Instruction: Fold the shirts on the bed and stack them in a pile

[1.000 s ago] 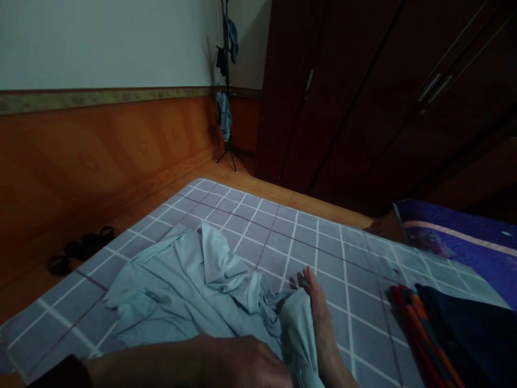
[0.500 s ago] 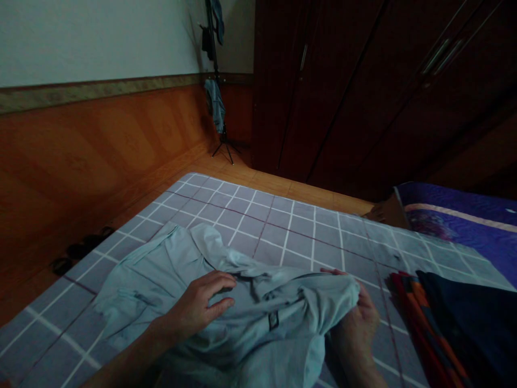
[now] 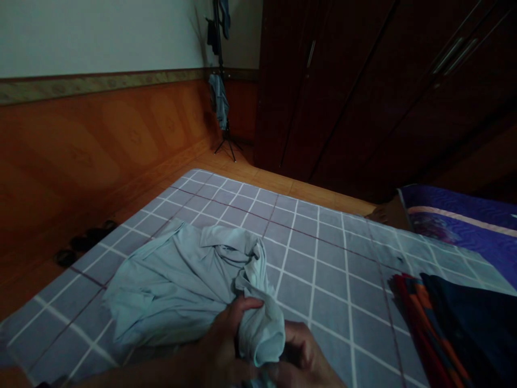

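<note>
A crumpled pale grey shirt [image 3: 177, 280] lies on the bed, spread toward the left and bunched into a thick roll near me. My left hand [image 3: 226, 345] is closed round the left side of that roll, its thumb lying on top of the cloth. On the other side, my right hand [image 3: 302, 350] grips the same bunched end, with fingers curled under and against it. The fingertips of both hands are partly hidden by the fabric and the lower frame edge.
A grey bedsheet with white and dark red check lines [image 3: 323, 258] covers the bed. Folded dark blue clothes [image 3: 468, 318] lie at right beside red and orange ones [image 3: 424, 318]. Beyond stand a dark wardrobe [image 3: 323, 97], a coat stand [image 3: 220, 54] and a purple mattress [image 3: 464, 215].
My right hand has moved left and toward me, drawing in the shirt's right end, now gathered into a roll. My left hand has come down and taken hold of it.
</note>
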Tool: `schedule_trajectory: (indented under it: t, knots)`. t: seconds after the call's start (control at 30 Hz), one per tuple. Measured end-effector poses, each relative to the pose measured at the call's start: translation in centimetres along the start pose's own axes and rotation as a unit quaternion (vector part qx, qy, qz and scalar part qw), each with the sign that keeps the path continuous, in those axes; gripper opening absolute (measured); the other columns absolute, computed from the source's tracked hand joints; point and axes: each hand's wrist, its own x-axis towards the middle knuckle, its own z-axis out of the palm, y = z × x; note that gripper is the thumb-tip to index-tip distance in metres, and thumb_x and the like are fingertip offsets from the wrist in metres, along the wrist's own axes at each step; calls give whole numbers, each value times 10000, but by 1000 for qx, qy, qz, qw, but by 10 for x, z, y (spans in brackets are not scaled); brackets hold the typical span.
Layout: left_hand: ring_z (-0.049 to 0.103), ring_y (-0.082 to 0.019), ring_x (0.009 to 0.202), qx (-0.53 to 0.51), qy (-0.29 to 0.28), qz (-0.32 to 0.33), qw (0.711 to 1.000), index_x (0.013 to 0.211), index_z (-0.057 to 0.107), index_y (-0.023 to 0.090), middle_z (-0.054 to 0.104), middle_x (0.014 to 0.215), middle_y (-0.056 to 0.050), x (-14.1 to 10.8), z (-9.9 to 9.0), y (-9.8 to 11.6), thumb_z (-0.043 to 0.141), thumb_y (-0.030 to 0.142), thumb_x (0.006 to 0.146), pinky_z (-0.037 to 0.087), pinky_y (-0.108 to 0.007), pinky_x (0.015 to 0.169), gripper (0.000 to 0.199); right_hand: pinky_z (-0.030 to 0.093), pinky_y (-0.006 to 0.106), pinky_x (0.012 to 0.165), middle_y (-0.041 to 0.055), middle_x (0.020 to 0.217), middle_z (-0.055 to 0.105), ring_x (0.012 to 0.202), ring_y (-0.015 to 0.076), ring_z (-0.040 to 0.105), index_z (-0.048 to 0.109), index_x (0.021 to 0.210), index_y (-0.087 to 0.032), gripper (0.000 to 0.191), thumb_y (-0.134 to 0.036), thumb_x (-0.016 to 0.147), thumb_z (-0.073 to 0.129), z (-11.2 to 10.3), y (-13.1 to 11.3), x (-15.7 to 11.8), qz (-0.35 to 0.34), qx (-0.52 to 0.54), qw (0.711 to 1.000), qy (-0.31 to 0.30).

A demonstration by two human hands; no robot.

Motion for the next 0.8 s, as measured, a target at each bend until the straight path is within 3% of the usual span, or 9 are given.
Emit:
schedule_trajectory:
  t: [0.13, 0.2, 0.23, 0.33, 0.43, 0.5, 0.57, 0.67, 0.8]
  knots:
    - [462, -119, 648, -129, 107, -70, 983, 834, 517, 195, 477, 693, 30, 11, 1, 8, 567, 279, 732, 387, -217, 595, 142, 499, 320, 682, 51, 756, 686, 682, 185, 625, 700, 912, -194, 264, -367, 715, 678, -26, 17, 14, -63, -29, 976, 207]
    - [452, -107, 620, -193, 90, -70, 974, 728, 499, 189, 464, 653, 37, 15, -3, 17, 588, 272, 712, 372, -204, 574, 123, 501, 349, 777, 68, 852, 706, 792, 208, 651, 689, 942, -207, 257, -327, 715, 669, -42, 21, 23, -111, -82, 948, 288]
    - [463, -106, 618, -218, 55, -70, 972, 697, 503, 183, 482, 650, 33, 15, -5, 21, 623, 270, 688, 376, -205, 576, 149, 494, 365, 825, 79, 947, 702, 863, 219, 651, 678, 990, -216, 283, -307, 722, 658, -48, 21, 27, -128, -119, 938, 300]
    - [523, -119, 635, -255, -102, -64, 959, 686, 554, 162, 563, 675, 4, 13, -9, 31, 701, 318, 674, 416, -224, 616, 215, 459, 406, 930, 93, 1216, 606, 1075, 236, 589, 581, 1207, -249, 426, -254, 781, 580, -54, 22, 31, -175, -261, 911, 268]
    - [570, -139, 674, -246, -232, -28, 941, 751, 604, 146, 602, 713, -27, 7, -9, 34, 642, 475, 759, 452, -248, 665, 331, 380, 436, 1025, 104, 1404, 439, 1276, 245, 422, 437, 1360, -253, 546, -229, 824, 534, -43, 24, 31, -240, -405, 868, 160]
    - [572, -137, 660, -230, -285, 0, 931, 783, 624, 133, 602, 709, -32, 3, -8, 35, 592, 538, 783, 456, -236, 639, 406, 351, 466, 1042, 115, 1454, 366, 1326, 271, 344, 492, 1310, -243, 497, -255, 818, 561, -34, 25, 33, -272, -478, 832, 72]
    - [566, -131, 637, -201, -314, 34, 927, 822, 643, 122, 607, 709, -32, 0, -10, 39, 568, 513, 803, 454, -220, 605, 399, 349, 489, 1035, 126, 1448, 370, 1319, 301, 347, 616, 1111, -221, 327, -288, 791, 602, -29, 23, 35, -278, -522, 806, 26]
    - [587, -132, 666, -122, -291, 86, 945, 911, 671, 126, 640, 759, -38, -3, -31, 55, 471, 364, 872, 460, -212, 623, 313, 402, 490, 980, 128, 1383, 453, 1262, 321, 416, 622, 804, -210, 123, -330, 775, 620, -37, 4, 28, -284, -511, 806, 88]
    - [608, -142, 807, 42, -98, 94, 990, 1039, 642, 183, 666, 914, -32, -8, -87, 83, 379, 210, 888, 456, -217, 712, 305, 489, 443, 866, 96, 1340, 509, 1121, 305, 549, 564, 673, -220, 184, -340, 791, 637, -64, -42, -19, -296, -436, 825, 205]
